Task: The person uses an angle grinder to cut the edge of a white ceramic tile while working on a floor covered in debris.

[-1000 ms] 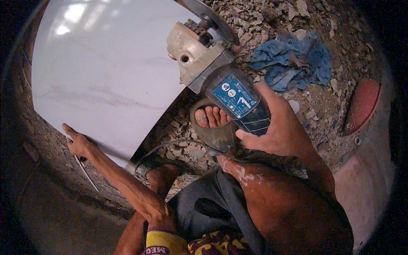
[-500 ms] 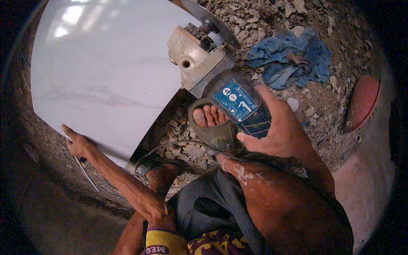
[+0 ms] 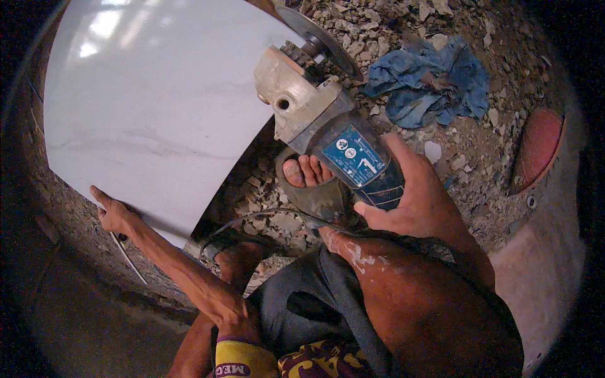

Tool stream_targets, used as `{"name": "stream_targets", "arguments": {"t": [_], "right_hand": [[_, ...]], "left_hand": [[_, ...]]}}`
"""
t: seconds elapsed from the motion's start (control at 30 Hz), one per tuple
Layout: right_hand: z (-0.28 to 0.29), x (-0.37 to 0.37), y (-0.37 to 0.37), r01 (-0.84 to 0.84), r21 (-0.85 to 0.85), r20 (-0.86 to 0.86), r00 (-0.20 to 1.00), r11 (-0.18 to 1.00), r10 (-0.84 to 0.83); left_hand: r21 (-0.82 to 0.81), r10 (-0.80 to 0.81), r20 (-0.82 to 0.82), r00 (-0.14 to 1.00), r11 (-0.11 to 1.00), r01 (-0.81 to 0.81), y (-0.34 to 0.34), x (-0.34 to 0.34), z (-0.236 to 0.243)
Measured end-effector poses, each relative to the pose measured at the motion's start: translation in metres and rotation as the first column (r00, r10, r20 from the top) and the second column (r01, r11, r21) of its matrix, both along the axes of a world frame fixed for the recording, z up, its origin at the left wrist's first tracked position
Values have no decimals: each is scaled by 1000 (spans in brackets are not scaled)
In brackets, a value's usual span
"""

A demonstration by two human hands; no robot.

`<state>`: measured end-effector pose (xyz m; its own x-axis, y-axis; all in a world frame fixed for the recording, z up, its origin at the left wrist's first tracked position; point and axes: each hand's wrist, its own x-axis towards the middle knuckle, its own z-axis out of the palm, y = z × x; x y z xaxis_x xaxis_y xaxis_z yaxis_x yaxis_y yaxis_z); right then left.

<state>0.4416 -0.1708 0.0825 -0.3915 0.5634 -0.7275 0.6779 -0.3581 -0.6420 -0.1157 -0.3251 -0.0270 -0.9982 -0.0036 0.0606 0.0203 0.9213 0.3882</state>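
A large white, faintly veined tile (image 3: 145, 107) fills the upper left. My left hand (image 3: 115, 213) is closed on its near left edge, the index finger laid along the top and the other fingers curled at the rim. In my right hand (image 3: 419, 201) is the body of an angle grinder (image 3: 309, 104), dusty at its metal head and dark blue along the body. The grinder's round disc (image 3: 331, 47) stands on edge by the tile's far right edge; whether they touch I cannot tell. The head overlaps the tile's right edge in view.
Broken rubble (image 3: 283, 223) covers the ground. A crumpled blue cloth (image 3: 428, 82) lies right of the grinder, and a reddish curved piece (image 3: 537, 150) farther right. My sandalled foot (image 3: 309, 179) is below the grinder. A dark cord (image 3: 271, 211) crosses near my feet; a thin rod (image 3: 130, 259) lies by my left hand.
The grinder in my right hand has shifted slightly right and toward me, its disc moving a little with it. My left hand and the tile stay nearly where they were.
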Motion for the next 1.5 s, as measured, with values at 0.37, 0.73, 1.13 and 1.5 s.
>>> {"name": "stream_targets", "arguments": {"t": [0.37,0.73,1.13,1.5], "right_hand": [[7,10,-4,-65,-26,20,998,998,66],[0,-3,7,-38,-69,11,999,997,39],[-16,-28,25,5,-7,-43,999,1000,-5],[-17,-21,22,-9,59,-98,995,998,15]], "left_hand": [[6,-53,-54,997,999,54,-10,-15,-9],[-72,-90,-155,984,994,79,-2,1,-7],[64,-23,-29,999,998,25,6,9,2],[89,-24,32,999,996,21,5,10,-1]]}}
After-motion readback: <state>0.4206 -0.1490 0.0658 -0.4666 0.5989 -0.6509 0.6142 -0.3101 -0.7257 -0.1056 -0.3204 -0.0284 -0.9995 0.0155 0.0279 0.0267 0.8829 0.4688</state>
